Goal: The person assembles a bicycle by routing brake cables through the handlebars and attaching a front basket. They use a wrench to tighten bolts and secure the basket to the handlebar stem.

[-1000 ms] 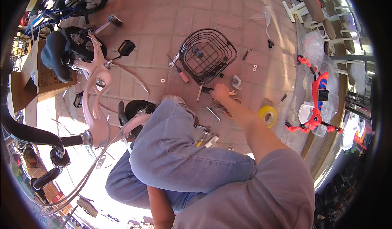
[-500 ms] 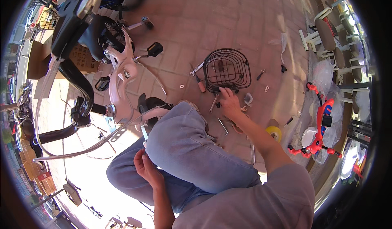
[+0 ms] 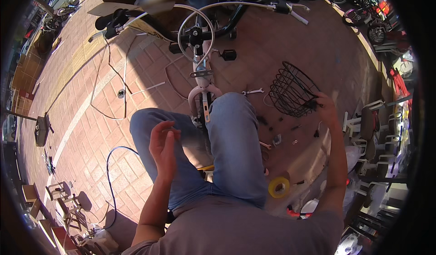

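Our right hand [image 3: 325, 108] held the black wire basket [image 3: 291, 94] by its edge, fingers closed round it, to the right of the bike [image 3: 203, 83]; our left hand [image 3: 162, 145] was half open, holding nothing. With so one-sided a grip, we judged both hands would steady it better.

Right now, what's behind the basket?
Through the black wire basket, brick paving shows. Anything directly behind its bars, or behind your right hand at its edge, is covered and can't be seen.
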Demonstrator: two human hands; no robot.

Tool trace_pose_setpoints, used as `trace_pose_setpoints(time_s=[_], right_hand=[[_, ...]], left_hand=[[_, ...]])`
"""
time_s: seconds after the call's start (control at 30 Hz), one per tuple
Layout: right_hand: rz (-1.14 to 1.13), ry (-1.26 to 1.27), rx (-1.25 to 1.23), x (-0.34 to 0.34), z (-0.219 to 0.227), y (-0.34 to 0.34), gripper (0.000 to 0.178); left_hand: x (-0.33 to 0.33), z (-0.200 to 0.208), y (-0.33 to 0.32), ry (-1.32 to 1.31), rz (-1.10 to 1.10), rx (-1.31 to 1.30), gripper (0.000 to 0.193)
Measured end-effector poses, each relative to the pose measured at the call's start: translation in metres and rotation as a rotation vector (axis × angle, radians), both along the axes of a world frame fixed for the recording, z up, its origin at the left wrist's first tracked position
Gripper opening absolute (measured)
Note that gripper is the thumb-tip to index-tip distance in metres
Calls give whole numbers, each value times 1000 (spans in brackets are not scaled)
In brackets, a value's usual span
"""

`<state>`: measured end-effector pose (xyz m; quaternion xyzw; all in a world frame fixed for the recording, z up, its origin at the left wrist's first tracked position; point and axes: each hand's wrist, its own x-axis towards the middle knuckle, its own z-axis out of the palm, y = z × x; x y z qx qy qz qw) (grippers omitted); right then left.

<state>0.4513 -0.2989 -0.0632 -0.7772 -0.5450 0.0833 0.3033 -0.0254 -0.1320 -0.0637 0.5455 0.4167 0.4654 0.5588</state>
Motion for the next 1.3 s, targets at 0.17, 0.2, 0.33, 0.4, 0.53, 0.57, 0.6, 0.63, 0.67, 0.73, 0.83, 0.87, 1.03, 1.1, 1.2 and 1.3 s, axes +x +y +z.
trace_pose_setpoints(time_s=[0.17, 0.2, 0.33, 0.4, 0.53, 0.57, 0.6, 0.63, 0.67, 0.73, 0.83, 0.87, 1.03, 1.1, 1.2, 1.3], right_hand=[[526, -462, -21, -120, 202, -36, 14], [617, -541, -8, -144, 217, -32, 14], [824, -685, -47, -226, 232, -8, 25], [1102, -917, 39, -238, 223, 19, 31], [1233, -1044, 241, -217, 183, 80, 29], [1264, -1140, 294, -208, 173, 102, 29], [1286, -1188, 237, -198, 166, 121, 28], [1309, -1238, 178, -189, 159, 137, 27], [1298, -1307, 186, -183, 153, 151, 26], [1268, -1456, 195, -175, 148, 173, 25], [1156, -1420, 118, -168, 163, 185, 30], [1085, -1351, 210, -167, 159, 187, 33], [752, -1422, 312, -169, 159, 173, 34], [496, -1498, 133, -161, 152, 161, 29], [279, -1262, 140, -161, 158, 149, 15], [329, -482, 242, -154, 147, 138, 16]], left_hand=[[13, 32, 20, -217, -186, -172, 36], [12, 40, 27, -297, -274, -214, 44], [16, 62, 53, -467, -665, -214, 72], [0, 65, 51, -537, -705, -226, 75], [-25, 43, 47, -530, -538, -262, 64], [-33, 32, 40, -493, -416, -291, 62], [-30, 24, 33, -465, -310, -311, 63], [-24, 18, 23, -437, -203, -330, 65], [-20, 15, 11, -505, -147, -366, 61], [-5, 22, -10, -645, 5, -344, 49], [9, 27, -25, -700, 67, -336, 42], [9, 20, -26, -697, 43, -323, 45], [15, 12, -31, -716, 79, -406, 41], [20, 17, -36, -704, 72, -449, 39], [25, 10, -40, -710, 155, -445, 41], [25, 3, -34, -709, 195, -419, 43]])
